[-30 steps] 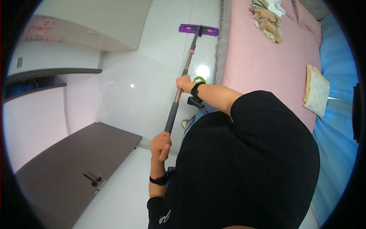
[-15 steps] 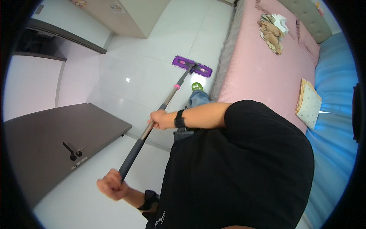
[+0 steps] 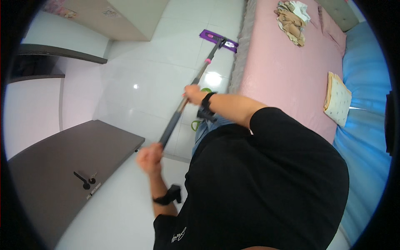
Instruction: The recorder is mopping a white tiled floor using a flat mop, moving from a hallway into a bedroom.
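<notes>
Mop handle slants up-right, purple head beside bed; left hand, right hand grip handle.

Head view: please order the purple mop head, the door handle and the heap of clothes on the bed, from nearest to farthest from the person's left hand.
1. Door handle: on the dark door, lower left of the left hand.
2. Purple mop head: on the white floor, at the far end of the pole, beside the bed.
3. Heap of clothes: on the pink bed, top right.
</notes>
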`<action>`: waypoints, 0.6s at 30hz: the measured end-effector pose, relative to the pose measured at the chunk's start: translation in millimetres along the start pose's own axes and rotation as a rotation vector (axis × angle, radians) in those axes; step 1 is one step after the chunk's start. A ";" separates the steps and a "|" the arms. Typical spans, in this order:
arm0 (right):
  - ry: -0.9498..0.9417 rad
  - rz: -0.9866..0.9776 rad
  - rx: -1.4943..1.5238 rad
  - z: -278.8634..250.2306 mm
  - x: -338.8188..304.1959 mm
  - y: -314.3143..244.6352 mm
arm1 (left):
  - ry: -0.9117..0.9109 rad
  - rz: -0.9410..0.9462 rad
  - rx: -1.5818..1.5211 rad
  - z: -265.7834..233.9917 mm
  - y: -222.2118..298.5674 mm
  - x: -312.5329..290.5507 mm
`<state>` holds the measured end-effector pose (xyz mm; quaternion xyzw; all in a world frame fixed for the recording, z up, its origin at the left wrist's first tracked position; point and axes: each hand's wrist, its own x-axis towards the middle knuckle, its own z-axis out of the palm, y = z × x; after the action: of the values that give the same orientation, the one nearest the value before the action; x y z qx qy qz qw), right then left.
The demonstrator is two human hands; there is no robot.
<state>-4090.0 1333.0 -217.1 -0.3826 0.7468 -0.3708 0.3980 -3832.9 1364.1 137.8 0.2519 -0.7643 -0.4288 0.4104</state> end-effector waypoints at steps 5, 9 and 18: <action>-0.173 -0.122 -0.208 68.5 -47.0 -171.8 | 0.064 -0.148 -0.035 -93.8 88.6 87.5; -0.017 1.075 1.093 -44.4 -69.1 -296.0 | -0.062 -0.198 -0.039 -85.6 127.1 118.3; 0.074 0.786 1.020 -102.2 70.9 -195.7 | 0.158 -0.395 -0.116 0.6 12.5 160.1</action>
<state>-4153.3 1212.4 -29.4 0.1698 0.5745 -0.5189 0.6098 -3919.7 1252.6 214.3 0.4057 -0.6395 -0.5232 0.3908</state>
